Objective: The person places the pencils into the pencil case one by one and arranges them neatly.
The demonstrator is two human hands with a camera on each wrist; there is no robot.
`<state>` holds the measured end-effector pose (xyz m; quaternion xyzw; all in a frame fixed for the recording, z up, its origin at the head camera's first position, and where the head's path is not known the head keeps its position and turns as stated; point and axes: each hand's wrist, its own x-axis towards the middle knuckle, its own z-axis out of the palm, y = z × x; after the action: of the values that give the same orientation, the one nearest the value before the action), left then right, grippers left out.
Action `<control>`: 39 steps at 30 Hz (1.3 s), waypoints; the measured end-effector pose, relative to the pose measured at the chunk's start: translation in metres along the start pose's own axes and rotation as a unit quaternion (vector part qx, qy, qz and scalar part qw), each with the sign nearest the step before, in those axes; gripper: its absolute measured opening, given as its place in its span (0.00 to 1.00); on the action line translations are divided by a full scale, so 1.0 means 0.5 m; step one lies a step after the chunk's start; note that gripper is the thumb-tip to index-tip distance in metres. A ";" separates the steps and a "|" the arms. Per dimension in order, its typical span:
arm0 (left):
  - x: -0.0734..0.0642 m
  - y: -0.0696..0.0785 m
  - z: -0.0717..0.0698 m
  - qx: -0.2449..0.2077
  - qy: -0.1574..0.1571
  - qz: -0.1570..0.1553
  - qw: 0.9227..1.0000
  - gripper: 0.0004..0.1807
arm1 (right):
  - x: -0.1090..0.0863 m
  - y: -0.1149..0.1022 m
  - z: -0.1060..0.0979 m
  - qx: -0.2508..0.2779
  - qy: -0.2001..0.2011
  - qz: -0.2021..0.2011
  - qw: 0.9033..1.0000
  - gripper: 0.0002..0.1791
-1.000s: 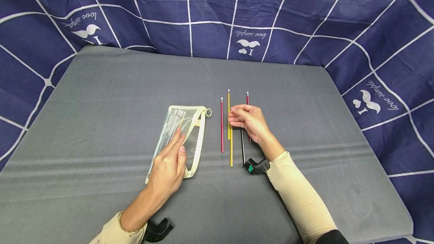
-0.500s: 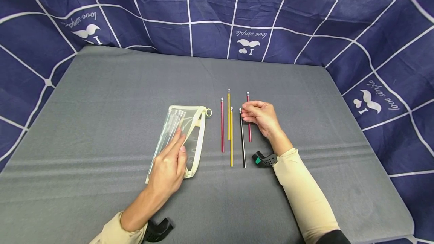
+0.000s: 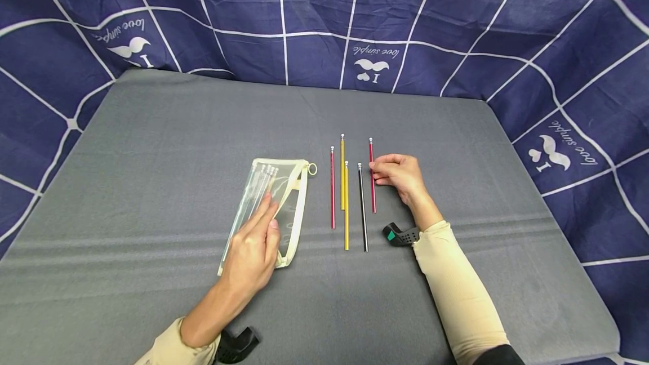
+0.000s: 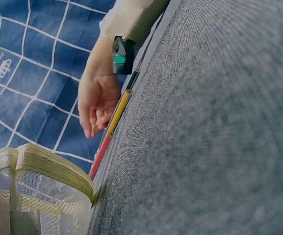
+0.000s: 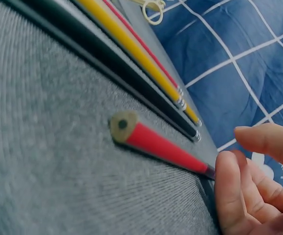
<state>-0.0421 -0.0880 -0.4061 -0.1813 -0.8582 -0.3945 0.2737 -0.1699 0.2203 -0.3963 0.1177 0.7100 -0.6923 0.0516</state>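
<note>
Five pencils lie loose on the grey mat [image 3: 431,303], metal-capped ends toward twelve o'clock as the head view sees it. The right hand [image 3: 400,176] is at three o'clock of one red pencil [image 3: 373,196], its fingertips right at the shaft. The right wrist view shows a narrow gap between thumb and index finger, with nothing held in it; whether a fingertip touches the pencil I cannot tell.

At nine o'clock of that pencil comes the black pencil [image 3: 363,207], then the near yellow pencil [image 3: 347,207], the far yellow pencil [image 3: 342,170] just beside it toward eleven, and last the second red pencil [image 3: 332,187].

Farther toward nine o'clock lies the clear pouch [image 3: 289,207] with its cream trim, the zip ring [image 3: 316,169] at its two o'clock corner. Inside, along its nine o'clock side, are several capped pencils [image 3: 267,169], their colours hard to make out. The left hand [image 3: 250,252] rests on the pouch's seven o'clock part, fingers extended, gripping nothing visible. Blue gridded cloth [image 3: 314,61] hangs at twelve.
</note>
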 end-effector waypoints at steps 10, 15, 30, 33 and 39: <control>0.000 -0.001 0.000 0.001 -0.001 0.003 1.000 0.19 | 0.000 0.002 0.000 -0.087 0.029 0.017 0.996 0.11; 0.000 0.001 0.000 -0.002 0.000 0.003 1.000 0.19 | -0.003 0.001 0.005 -0.147 0.041 0.012 0.988 0.15; -0.002 0.000 0.000 0.000 0.000 0.003 1.000 0.18 | -0.008 -0.007 0.013 -0.214 0.034 0.003 0.976 0.12; -0.002 -0.001 0.001 0.000 0.000 0.004 1.000 0.18 | -0.007 -0.006 0.012 -0.203 0.032 0.007 0.979 0.12; -0.002 -0.002 0.001 0.000 0.002 0.007 1.000 0.19 | -0.006 -0.005 0.009 -0.177 0.025 0.014 0.984 0.12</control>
<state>-0.0422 -0.0885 -0.4076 -0.1869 -0.8560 -0.3933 0.2787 -0.1680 0.2155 -0.3933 0.1338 0.8206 -0.5519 0.0640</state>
